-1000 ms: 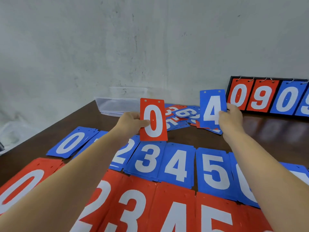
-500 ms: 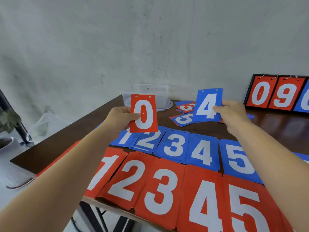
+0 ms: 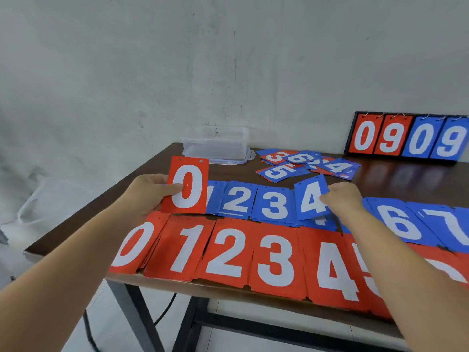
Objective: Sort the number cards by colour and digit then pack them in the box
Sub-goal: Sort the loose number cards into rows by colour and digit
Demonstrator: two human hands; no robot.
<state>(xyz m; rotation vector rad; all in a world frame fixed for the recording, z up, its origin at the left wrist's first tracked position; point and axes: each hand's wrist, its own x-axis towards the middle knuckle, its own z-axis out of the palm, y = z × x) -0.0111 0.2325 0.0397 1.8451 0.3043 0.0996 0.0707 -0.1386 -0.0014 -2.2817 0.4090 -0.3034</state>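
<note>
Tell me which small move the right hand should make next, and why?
Probably lower the blue 4 card onto the blue 4 pile just beneath it: the right hand pinches that card over the matching pile, so only a short drop seems needed.

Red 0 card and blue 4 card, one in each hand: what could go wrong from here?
1. The red 0 pile and its neighbours overhang the front edge of the table. The left hand, lowering the red 0 card, could nudge them off.
2. The right hand holds the blue 4 card tilted over the blue 4 pile. Released like that, it may land skewed onto the blue 3 pile.
</note>
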